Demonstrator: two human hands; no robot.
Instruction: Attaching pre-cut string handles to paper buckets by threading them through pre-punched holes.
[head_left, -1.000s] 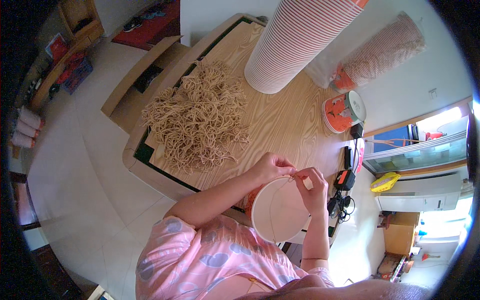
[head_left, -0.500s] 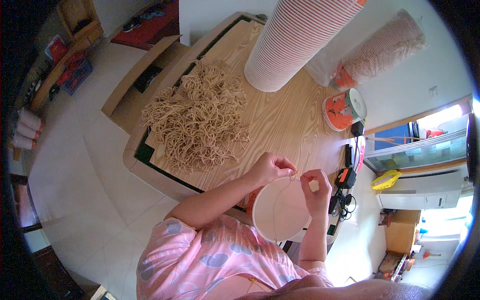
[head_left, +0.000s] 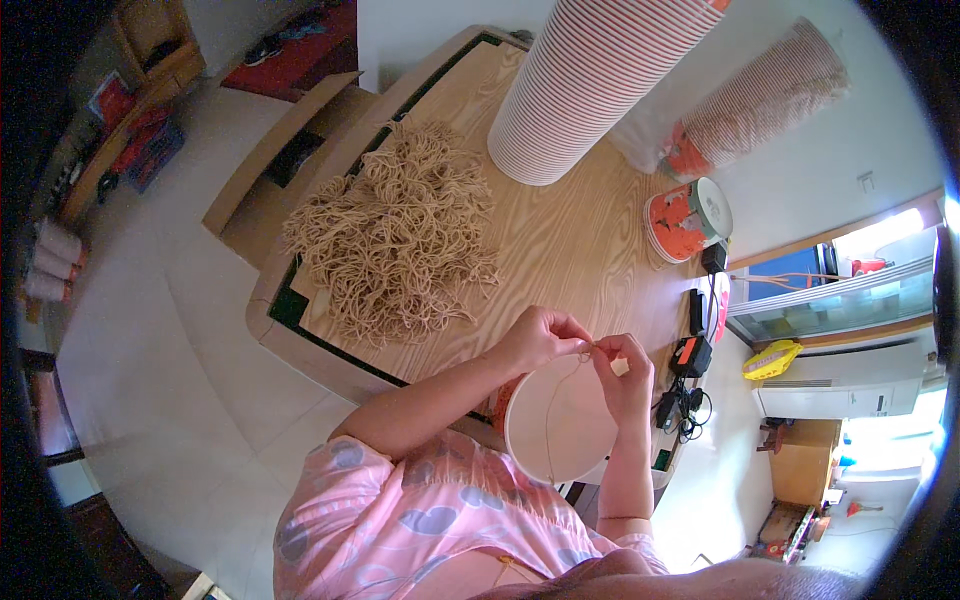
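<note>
A white paper bucket (head_left: pixel 585 425) with an orange outside stands tilted at the near table edge against my body, its open mouth toward me. A thin tan cord (head_left: pixel 549 430) runs across that mouth from the lower rim up to my fingers. My left hand (head_left: pixel 548 338) pinches the cord at the far rim, where a small loop shows. Close against it, my right hand (head_left: pixel 626 378) also has thumb and forefinger pinched on the cord's end. Their fingertips meet, so the exact grip is partly hidden. Beyond my left arm lies a big tangled heap of tan cords (head_left: pixel 400 235).
A tall stack of nested paper buckets (head_left: pixel 600 85) rises from the wooden table (head_left: pixel 540 250). Behind it leans a bagged stack (head_left: pixel 770 95). One orange-and-white bucket (head_left: pixel 675 222) lies at the right, near black adapters and cables (head_left: pixel 690 357). An open cardboard box (head_left: pixel 270 180) stands left.
My right hand has moved a little left and up, bringing its fingertips against those of my left hand. The left hand and the bucket have stayed nearly still.
</note>
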